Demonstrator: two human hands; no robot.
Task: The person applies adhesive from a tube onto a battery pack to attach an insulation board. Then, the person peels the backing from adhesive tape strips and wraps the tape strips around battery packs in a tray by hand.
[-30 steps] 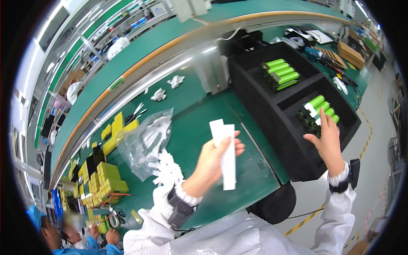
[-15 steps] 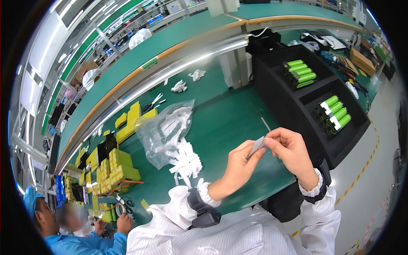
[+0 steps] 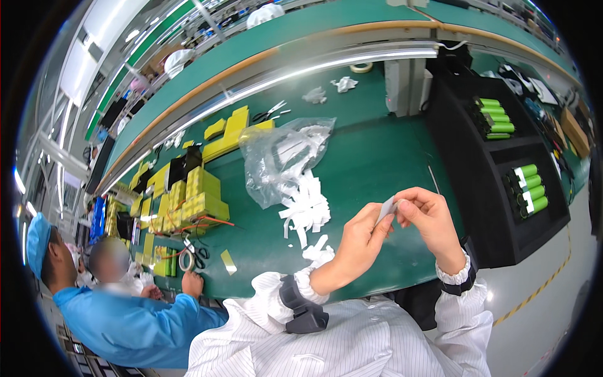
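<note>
My left hand (image 3: 359, 244) pinches a small light-grey strip (image 3: 385, 209) between thumb and fingers, above the green table (image 3: 389, 163). From the right, my right hand (image 3: 429, 220) closes its thumb and forefinger on the strip's edge. What the strip is made of I cannot make out. Left of my hands lies a pile of white strips (image 3: 308, 204), spilling from a clear plastic bag (image 3: 260, 169). A thin pale rod (image 3: 433, 180) rests on the table beyond my right hand.
A black divided tray (image 3: 483, 207) at right holds green cylindrical cell packs (image 3: 532, 188). Yellow-wrapped battery packs (image 3: 201, 198) with red wires stand at left. Scissors (image 3: 270, 112) and crumpled white pieces (image 3: 344, 84) lie farther back. A co-worker in blue (image 3: 138, 320) sits at lower left, hand by a tape roll (image 3: 186, 260).
My view has swung left, so the table and tray appear farther right. Both hands keep the grey strip between them. The co-worker's blue-sleeved arm now reaches along the table edge.
</note>
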